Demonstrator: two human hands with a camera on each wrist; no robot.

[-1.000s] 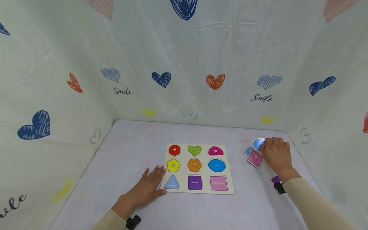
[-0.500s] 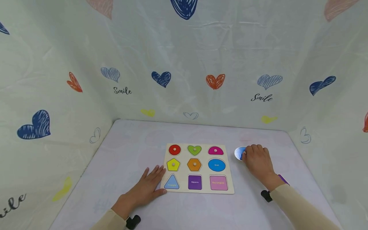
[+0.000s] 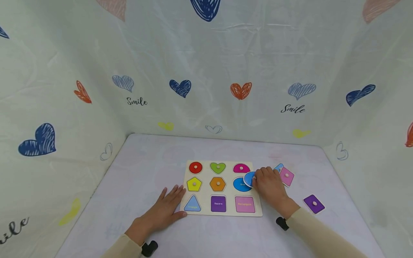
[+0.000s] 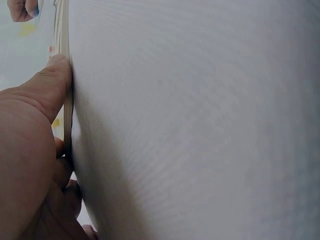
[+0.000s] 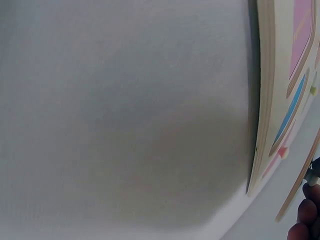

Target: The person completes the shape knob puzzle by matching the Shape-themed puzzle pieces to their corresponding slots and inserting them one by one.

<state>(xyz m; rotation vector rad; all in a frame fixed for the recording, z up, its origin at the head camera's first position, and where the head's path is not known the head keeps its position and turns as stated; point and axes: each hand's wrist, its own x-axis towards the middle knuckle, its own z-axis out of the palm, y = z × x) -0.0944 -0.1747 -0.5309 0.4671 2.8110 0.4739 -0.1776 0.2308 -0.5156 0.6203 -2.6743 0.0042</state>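
Note:
A wooden shape puzzle board lies on the table, with knobbed pieces in its top row and two of its middle slots. My right hand pinches a blue oval puzzle piece by its knob, tilted over the blue oval recess marked "Oval". In the right wrist view the fingers hold that piece above the board's edge. My left hand lies with straight fingers against the board's left edge, near the light-blue triangle recess. The left wrist view shows its thumb at the board's side.
To the right of the board, a pink rectangular piece lies beside a partly hidden blue triangle piece. A purple square piece sits nearer the table's right edge. A white heart-printed curtain surrounds the table.
My right hand has carried the blue oval piece left from beside the loose pieces to over the board. The pink, triangle and purple pieces are uncovered again. My left hand stays put.

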